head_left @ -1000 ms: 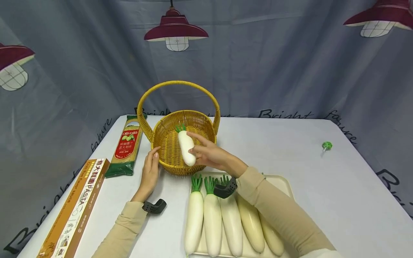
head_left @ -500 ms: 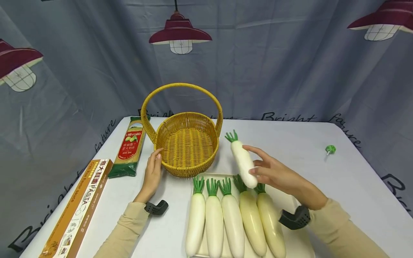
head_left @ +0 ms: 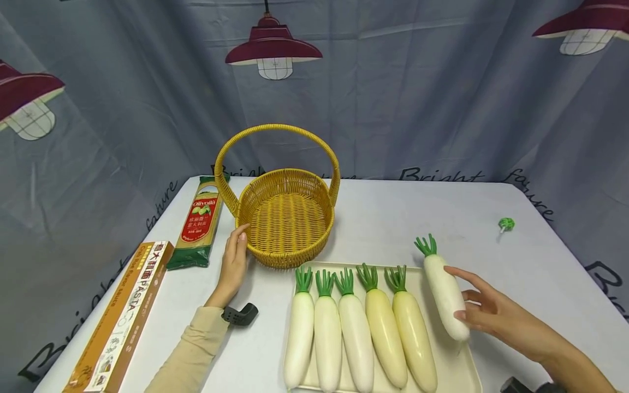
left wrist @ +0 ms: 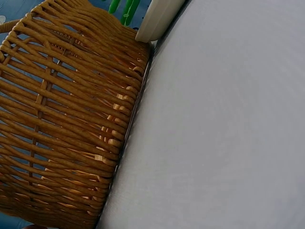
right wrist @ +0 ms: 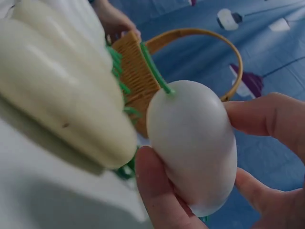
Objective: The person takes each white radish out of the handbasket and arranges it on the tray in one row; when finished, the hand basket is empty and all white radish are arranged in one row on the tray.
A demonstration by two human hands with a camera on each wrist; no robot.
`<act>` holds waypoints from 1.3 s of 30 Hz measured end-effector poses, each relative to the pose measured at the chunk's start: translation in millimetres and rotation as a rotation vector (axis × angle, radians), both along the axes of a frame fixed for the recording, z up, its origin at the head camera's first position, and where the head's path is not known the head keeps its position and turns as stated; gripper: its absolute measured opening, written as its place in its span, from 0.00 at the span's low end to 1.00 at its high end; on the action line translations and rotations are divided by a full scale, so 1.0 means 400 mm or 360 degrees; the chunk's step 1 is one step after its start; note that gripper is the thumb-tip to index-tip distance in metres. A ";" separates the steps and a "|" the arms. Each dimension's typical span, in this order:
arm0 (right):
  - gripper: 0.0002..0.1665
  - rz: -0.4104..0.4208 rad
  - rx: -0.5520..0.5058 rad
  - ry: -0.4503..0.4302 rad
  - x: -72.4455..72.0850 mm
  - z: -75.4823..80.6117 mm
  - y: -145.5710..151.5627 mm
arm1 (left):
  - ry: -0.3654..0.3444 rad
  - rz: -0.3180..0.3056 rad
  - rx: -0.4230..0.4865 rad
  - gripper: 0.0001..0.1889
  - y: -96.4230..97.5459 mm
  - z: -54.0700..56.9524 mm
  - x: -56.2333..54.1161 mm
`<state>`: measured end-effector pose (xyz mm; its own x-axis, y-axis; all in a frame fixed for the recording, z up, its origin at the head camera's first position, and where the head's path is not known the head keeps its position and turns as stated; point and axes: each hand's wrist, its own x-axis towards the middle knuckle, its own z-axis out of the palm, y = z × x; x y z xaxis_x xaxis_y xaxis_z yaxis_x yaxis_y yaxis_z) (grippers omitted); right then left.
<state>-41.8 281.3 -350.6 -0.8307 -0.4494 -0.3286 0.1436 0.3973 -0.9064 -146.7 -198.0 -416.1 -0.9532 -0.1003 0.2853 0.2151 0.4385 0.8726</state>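
Observation:
My right hand [head_left: 506, 316] pinches a white radish [head_left: 444, 295] with green leaves between thumb and fingers, over the right side of a cream tray [head_left: 452, 363]. In the right wrist view the thumb and fingertips lie on opposite sides of the white radish [right wrist: 195, 138]. Several other radishes [head_left: 354, 338], some white and some yellowish, lie side by side in the tray, leaves pointing away. My left hand [head_left: 233, 267] rests its extended fingers against the left rim of a yellow wicker basket [head_left: 290, 224]. The left wrist view shows the basket's woven side [left wrist: 71, 119] close up.
Left of the basket lies a green and gold pasta packet [head_left: 199, 221], with a long pasta box [head_left: 118, 322] nearer the front left. A small green lollipop [head_left: 506, 224] lies at the far right. A grey printed curtain [head_left: 393, 98] hangs behind the white table.
From over the basket, my right hand has carried the white radish rightward and toward me, to the tray's right side. My left hand has stayed at the basket's rim.

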 end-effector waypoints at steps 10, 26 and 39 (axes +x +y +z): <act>0.43 -0.0010 0.0279 0.0058 0.073 -0.077 0.029 | -0.0006 0.0001 -0.0005 0.24 -0.001 -0.002 -0.004; 0.45 0.0209 0.0481 0.0682 0.089 -0.098 -0.029 | -0.0001 -0.0015 -0.0015 0.25 -0.003 -0.001 -0.005; 0.47 0.0273 0.0692 0.0508 0.090 -0.084 -0.040 | -0.0006 0.0005 -0.0100 0.24 -0.002 0.001 -0.001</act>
